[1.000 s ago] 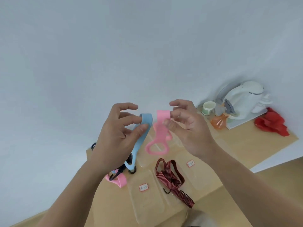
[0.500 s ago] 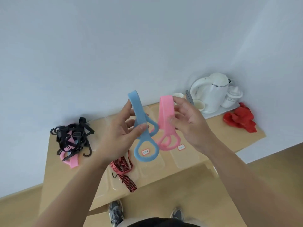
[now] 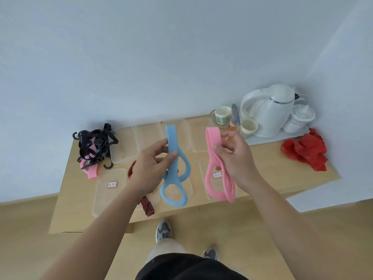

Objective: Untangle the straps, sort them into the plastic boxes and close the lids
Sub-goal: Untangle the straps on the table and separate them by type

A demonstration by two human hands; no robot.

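Observation:
My left hand (image 3: pixel 153 166) pinches a blue looped strap (image 3: pixel 174 168) and holds it up above the table. My right hand (image 3: pixel 234 158) grips a pink looped strap (image 3: pixel 214 170), a hand's width to the right of the blue one; the two straps hang apart. A tangle of black hooked straps (image 3: pixel 94 146) with another pink strap (image 3: pixel 91 171) lies at the table's back left. A red-and-black striped strap (image 3: pixel 147 207) lies partly under my left arm. Several clear plastic boxes (image 3: pixel 123 144) and lids (image 3: pixel 107 193) lie on the table.
The low wooden table (image 3: pixel 262 174) stands against a pale wall. At its back right are a white kettle (image 3: pixel 270 112) on a tray, paper cups (image 3: pixel 223 115) and a red cloth (image 3: pixel 306 150). My feet (image 3: pixel 163 230) stand on the wooden floor in front.
The view has tilted down and the whole table shows. My hands have drawn apart, separating the blue and pink straps, and have lowered slightly.

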